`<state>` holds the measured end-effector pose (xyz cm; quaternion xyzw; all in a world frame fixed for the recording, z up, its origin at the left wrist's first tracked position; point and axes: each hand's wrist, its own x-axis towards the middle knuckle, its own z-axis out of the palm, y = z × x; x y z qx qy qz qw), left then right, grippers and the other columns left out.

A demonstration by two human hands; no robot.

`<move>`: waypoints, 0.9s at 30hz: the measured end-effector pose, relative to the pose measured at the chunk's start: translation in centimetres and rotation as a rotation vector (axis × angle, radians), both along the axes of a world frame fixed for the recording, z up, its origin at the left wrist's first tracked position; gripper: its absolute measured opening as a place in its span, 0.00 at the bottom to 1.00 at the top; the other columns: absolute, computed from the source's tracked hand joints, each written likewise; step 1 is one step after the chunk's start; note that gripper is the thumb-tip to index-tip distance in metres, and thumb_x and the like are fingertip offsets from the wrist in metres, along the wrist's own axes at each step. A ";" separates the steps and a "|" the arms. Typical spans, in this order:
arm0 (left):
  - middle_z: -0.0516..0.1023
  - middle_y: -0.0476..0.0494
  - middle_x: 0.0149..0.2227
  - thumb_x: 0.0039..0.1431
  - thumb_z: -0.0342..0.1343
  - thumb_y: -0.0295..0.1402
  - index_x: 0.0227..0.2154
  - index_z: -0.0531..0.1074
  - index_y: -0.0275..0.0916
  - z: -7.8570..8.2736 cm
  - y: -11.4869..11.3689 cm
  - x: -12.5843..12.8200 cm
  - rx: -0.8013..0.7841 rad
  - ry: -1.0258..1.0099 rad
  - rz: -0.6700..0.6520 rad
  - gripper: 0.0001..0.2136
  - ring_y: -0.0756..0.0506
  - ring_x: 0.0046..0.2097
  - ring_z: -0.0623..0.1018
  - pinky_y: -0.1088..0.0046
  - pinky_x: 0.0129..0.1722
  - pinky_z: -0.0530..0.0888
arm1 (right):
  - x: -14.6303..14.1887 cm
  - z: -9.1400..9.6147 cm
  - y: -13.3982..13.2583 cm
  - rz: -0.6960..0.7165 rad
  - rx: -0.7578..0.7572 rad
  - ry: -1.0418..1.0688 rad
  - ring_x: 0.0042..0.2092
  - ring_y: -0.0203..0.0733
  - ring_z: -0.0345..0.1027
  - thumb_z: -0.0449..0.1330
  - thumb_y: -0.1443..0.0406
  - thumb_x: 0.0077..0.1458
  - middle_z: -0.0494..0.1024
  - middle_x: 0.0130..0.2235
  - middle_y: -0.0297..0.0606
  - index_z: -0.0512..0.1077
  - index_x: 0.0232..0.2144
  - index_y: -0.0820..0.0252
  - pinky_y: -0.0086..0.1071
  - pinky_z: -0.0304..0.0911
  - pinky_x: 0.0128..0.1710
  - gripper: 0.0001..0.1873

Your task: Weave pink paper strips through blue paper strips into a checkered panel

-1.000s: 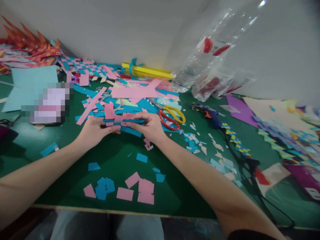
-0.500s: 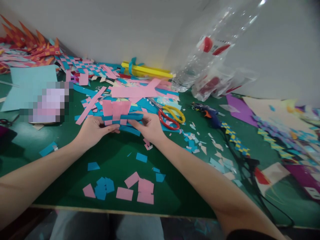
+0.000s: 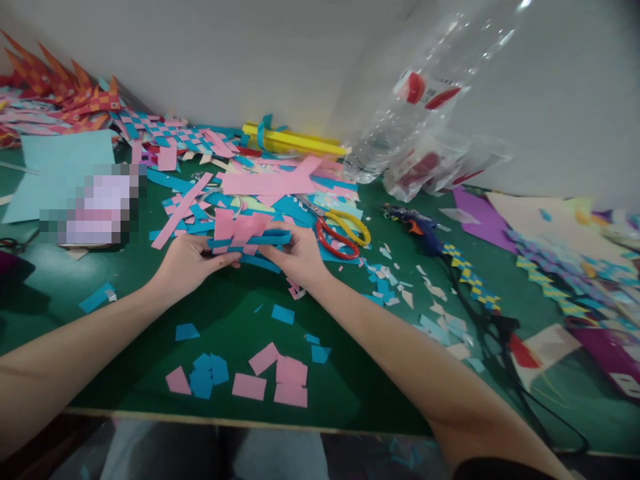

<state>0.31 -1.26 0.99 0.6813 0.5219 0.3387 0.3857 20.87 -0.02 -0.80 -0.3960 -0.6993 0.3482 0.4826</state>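
Note:
Both of my hands hold a small woven piece of pink and blue paper strips (image 3: 241,233) just above the green table (image 3: 240,320). My left hand (image 3: 187,262) pinches its left end, with the fingers closed on the strips. At the right end, my right hand (image 3: 299,254) grips a blue strip with closed fingers. The pink strips stand up and lean a little to the right. A heap of loose pink and blue strips (image 3: 270,190) lies right behind the piece.
Red-and-yellow scissors (image 3: 340,230) lie right of my hands, a blue glue gun (image 3: 417,227) with a black cord farther right. Clear plastic bottles (image 3: 425,113) lean on the wall. Cut squares (image 3: 265,377) lie near the front edge. Woven pieces (image 3: 100,110) fill the back left.
The woven piece was lifted from lying flat so its pink strips stood upright, then it tilted and the strips skewed to the right. My hands stayed in nearly the same place.

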 end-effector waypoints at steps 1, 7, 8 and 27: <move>0.83 0.47 0.28 0.48 0.63 0.44 0.22 0.80 0.43 0.0 0.0 0.0 -0.014 0.013 0.013 0.10 0.42 0.33 0.82 0.69 0.34 0.77 | 0.0 -0.1 0.1 0.006 0.015 0.007 0.31 0.37 0.72 0.64 0.62 0.50 0.81 0.32 0.32 0.77 0.33 0.56 0.32 0.69 0.33 0.06; 0.83 0.43 0.28 0.48 0.65 0.44 0.24 0.80 0.39 0.0 0.0 -0.2 -0.087 0.015 0.065 0.13 0.41 0.33 0.82 0.69 0.34 0.77 | -0.1 -0.7 0.6 0.025 0.059 0.169 0.39 0.38 0.75 0.64 0.64 0.52 0.82 0.36 0.33 0.79 0.30 0.55 0.32 0.73 0.40 0.03; 0.83 0.44 0.28 0.48 0.65 0.44 0.24 0.80 0.39 0.0 0.0 -0.2 -0.086 -0.001 0.063 0.12 0.42 0.33 0.82 0.69 0.35 0.78 | -0.1 -0.7 0.6 0.047 0.047 0.187 0.38 0.38 0.75 0.64 0.64 0.51 0.81 0.35 0.32 0.79 0.31 0.54 0.32 0.73 0.39 0.03; 0.82 0.46 0.27 0.48 0.64 0.44 0.28 0.80 0.41 -0.1 0.0 -0.1 -0.046 -0.096 -0.022 0.11 0.43 0.33 0.81 0.68 0.38 0.77 | 0.1 -0.2 0.1 0.134 -0.001 0.110 0.40 0.40 0.77 0.68 0.61 0.50 0.82 0.38 0.33 0.79 0.35 0.54 0.34 0.74 0.41 0.08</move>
